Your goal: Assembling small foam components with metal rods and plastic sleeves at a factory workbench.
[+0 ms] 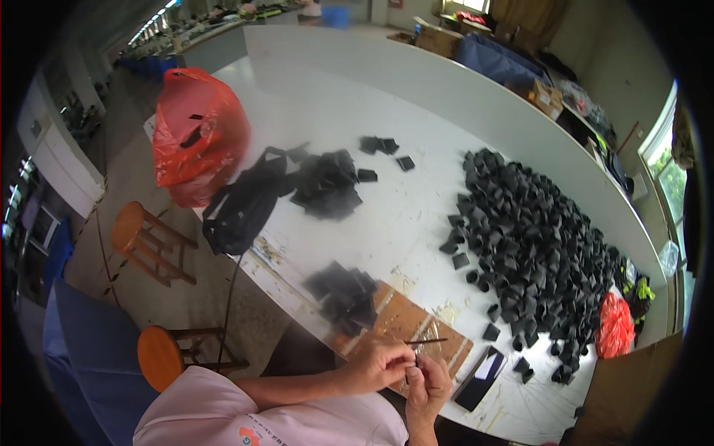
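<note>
Head view shows our left hand [378, 364] and right hand [428, 383] meeting at the near table [416, 97] edge, just over a brown board [405, 320]; our left fingers pinch a thin dark stick [425, 341], and our right hand closes round a small black piece [417, 362], though it is too small to tell its shape; we judge we are working one piece with the stick; next calls for a steady grip and a place among the black heap [535, 245] to our right; flat black pieces [343, 292] lie near our left
</note>
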A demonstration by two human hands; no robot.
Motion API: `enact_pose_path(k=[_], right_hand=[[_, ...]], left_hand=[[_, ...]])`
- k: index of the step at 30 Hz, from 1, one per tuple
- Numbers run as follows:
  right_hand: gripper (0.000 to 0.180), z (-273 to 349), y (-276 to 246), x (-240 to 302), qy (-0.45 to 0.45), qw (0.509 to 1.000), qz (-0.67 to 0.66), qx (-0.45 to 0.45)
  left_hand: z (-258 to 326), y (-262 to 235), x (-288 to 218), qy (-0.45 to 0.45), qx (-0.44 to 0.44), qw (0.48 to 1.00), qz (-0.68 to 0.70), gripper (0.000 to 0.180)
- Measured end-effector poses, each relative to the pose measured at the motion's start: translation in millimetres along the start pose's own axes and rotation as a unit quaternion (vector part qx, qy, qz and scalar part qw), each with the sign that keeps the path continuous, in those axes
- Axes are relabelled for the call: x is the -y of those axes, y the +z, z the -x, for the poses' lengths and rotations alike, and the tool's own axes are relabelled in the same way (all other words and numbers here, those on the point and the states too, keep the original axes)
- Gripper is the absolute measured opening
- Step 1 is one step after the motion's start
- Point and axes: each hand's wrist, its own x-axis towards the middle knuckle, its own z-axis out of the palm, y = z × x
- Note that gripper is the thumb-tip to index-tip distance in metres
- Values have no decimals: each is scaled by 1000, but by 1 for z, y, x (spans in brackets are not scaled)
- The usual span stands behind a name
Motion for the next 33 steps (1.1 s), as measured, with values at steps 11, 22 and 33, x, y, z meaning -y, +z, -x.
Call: enact_pose_path(k=[11, 22, 33], right_hand=[[13, -3, 4, -6, -82, 969, 222, -66], [16, -22, -4, 9, 323, 756, -558, 113], [24, -67, -14, 5, 291, 852, -410, 142]], left_hand=[[3, 11, -9, -246, -77, 909, 327, 12], [-4, 9, -21, -28, -153, 985, 69, 10], [-45, -21, -31, -329, 29, 738, 589, 19]])
